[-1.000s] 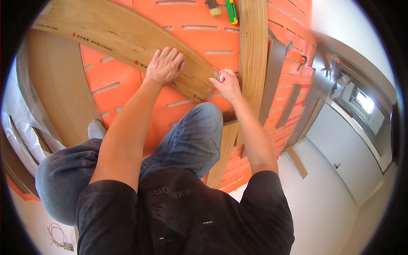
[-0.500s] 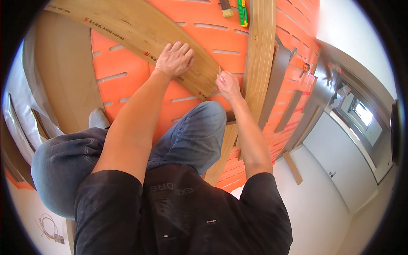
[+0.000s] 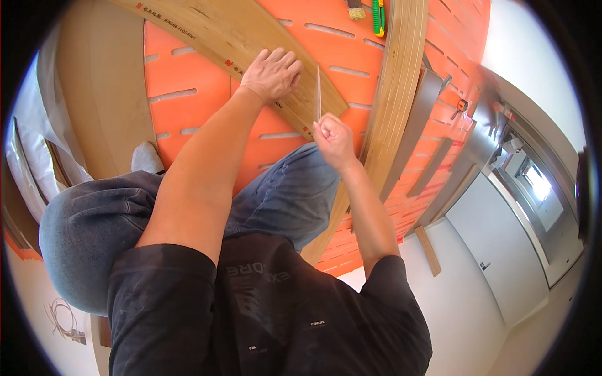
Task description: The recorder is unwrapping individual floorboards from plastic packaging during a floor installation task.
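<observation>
The left hand [image 3: 271,75] rests flat on a wooden plank [image 3: 235,39] over orange underlay [image 3: 183,76]; the right hand [image 3: 335,139] pinches a thin clear strip [image 3: 318,94].

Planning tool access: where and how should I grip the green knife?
The green knife is likely best pinched across its near part, from above and the near side: it's slim, lying lengthwise toward the person on the orange mat, between brush and planks. The right hand holds a thin strip, so isn't free.
</observation>
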Tool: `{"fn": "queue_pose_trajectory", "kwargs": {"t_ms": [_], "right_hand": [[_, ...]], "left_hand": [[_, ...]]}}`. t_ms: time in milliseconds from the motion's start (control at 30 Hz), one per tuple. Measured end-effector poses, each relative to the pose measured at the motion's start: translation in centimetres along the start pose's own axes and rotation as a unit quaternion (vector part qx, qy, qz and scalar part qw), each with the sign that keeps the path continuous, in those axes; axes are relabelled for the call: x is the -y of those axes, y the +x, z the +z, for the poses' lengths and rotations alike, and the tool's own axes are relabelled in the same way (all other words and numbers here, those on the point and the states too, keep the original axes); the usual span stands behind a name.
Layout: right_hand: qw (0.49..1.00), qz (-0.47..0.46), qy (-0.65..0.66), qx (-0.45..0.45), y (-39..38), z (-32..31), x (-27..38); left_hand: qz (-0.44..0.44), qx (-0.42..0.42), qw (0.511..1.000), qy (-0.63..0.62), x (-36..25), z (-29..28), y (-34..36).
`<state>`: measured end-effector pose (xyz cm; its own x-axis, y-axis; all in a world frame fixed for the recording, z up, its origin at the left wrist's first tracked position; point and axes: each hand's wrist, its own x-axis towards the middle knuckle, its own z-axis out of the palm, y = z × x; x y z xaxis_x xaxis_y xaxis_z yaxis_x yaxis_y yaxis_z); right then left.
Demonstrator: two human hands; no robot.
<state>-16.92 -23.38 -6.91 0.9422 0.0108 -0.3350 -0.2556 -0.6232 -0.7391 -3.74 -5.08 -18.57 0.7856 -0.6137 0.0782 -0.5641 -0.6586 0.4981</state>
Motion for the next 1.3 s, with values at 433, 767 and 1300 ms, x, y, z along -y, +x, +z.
{"fn": "queue_pose_trajectory", "kwargs": {"t_ms": [433,767,1300], "right_hand": [[0.959,0.114,0.198,-0.170,-1.9,3.4,0.9],[0.950,0.176,-0.184,-0.181,0.6,1.8,-1.6],[0.881,0.365,0.064,-0.293,0.2,6.8,-0.4]], "left_hand": [[0.016,-0.048,0.999,-0.021,0.0,0.0,0.1],[-0.037,0.114,0.993,-0.021,3.0,-5.8,1.2],[-0.202,0.178,0.956,0.114,6.6,-9.0,-2.7]]}}
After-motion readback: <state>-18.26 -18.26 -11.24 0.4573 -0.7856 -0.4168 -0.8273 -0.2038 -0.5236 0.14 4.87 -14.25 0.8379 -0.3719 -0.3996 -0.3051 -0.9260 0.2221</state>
